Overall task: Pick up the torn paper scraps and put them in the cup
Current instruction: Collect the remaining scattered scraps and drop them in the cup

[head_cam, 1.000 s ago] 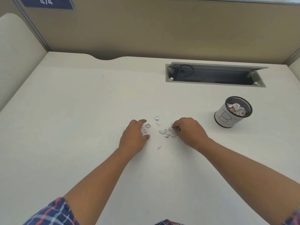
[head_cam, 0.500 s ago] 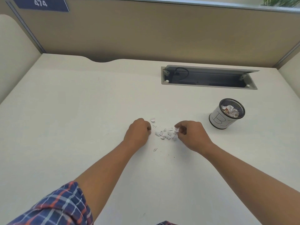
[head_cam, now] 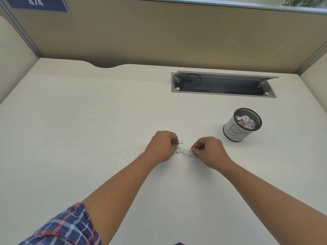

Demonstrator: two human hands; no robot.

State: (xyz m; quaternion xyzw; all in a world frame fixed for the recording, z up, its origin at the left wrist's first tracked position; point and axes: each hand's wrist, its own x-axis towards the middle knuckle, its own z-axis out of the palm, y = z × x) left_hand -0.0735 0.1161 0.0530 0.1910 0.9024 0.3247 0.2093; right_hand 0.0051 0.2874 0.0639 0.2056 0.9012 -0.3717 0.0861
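While both hands work at the little heap in the head view, the task looks partly done. The left hand [head_cam: 161,146] has its grip curled closed, thumb and forefinger pinched on one of the paper scraps [head_cam: 181,150]. The right hand [head_cam: 209,151], just to its right, has its grip clamped the same way on another. Between them a few more scraps lie on the counter [head_cam: 88,129], touching or just beside the fingertips. The cup [head_cam: 242,124], a mesh pot with a white wrap, stands upright farther off to the right, well apart from both hands. Crumpled paper [head_cam: 246,121] already sits inside it. What is left, as I judge it: the pinched pieces need carrying over and dropping in, then the last few need gathering from the counter.
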